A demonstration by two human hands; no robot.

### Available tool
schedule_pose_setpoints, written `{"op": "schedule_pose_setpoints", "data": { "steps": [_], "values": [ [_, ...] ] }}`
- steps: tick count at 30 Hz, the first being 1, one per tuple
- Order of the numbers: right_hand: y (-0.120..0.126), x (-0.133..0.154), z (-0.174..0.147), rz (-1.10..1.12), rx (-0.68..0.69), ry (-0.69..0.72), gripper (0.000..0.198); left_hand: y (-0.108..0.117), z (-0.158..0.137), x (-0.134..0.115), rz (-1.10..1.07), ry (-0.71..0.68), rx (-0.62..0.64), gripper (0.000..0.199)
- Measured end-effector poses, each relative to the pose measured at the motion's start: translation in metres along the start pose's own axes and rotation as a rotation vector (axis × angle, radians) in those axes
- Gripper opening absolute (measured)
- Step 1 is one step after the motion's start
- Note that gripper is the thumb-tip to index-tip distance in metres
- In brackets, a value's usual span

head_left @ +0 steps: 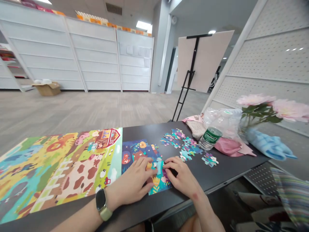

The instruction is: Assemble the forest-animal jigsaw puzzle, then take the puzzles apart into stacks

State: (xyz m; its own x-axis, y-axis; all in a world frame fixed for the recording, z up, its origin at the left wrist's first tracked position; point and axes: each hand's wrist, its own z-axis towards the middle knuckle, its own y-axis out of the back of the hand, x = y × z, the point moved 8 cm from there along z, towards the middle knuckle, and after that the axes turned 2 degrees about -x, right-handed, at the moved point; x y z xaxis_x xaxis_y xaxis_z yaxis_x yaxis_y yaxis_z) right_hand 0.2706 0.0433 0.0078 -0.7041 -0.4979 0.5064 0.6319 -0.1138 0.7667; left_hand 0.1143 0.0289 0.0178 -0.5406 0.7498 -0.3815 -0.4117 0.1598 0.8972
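Observation:
A partly joined jigsaw puzzle (156,188) with dark blue and teal animal and flower pictures lies on the black table. My left hand (135,178), with a watch on its wrist, rests over the puzzle's left part, fingers stretched and thumb apart. From the right, my right hand (180,170) bends its fingers and thumb together at a teal puzzle piece (159,166) near the puzzle's right edge. My palms and fingers hide part of the picture. Several loose puzzle pieces (189,148) lie in a heap beyond my right hand, with a small joined cluster (210,159) nearer the bottle.
A large farm-animal picture sheet (96,167) covers the table's left. At the right stand a water bottle (210,138), clear plastic wrapping (227,120), pink cloth (227,146), a blue cloth (267,143) and pink flowers (289,109). An easel (190,77) stands behind the table (231,170).

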Motion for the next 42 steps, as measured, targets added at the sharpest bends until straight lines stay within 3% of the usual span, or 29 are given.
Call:
{"op": "schedule_pose_setpoints", "data": {
  "steps": [9, 25, 42],
  "values": [
    [-0.0001, -0.0041, -0.0006, 0.012, 0.004, -0.029, 0.021, -0.0006, -0.0003, -0.0013, -0.012, -0.053, 0.074, 0.044],
    [-0.0009, -0.0056, -0.0002, 0.023, 0.013, -0.026, 0.018, -0.0023, -0.0001, 0.0036, -0.026, -0.024, 0.044, 0.039],
    [-0.0017, -0.0061, 0.0017, 0.021, 0.009, -0.026, 0.018, -0.0067, 0.0008, 0.0040, -0.021, -0.031, 0.075, 0.048]
  ]
}}
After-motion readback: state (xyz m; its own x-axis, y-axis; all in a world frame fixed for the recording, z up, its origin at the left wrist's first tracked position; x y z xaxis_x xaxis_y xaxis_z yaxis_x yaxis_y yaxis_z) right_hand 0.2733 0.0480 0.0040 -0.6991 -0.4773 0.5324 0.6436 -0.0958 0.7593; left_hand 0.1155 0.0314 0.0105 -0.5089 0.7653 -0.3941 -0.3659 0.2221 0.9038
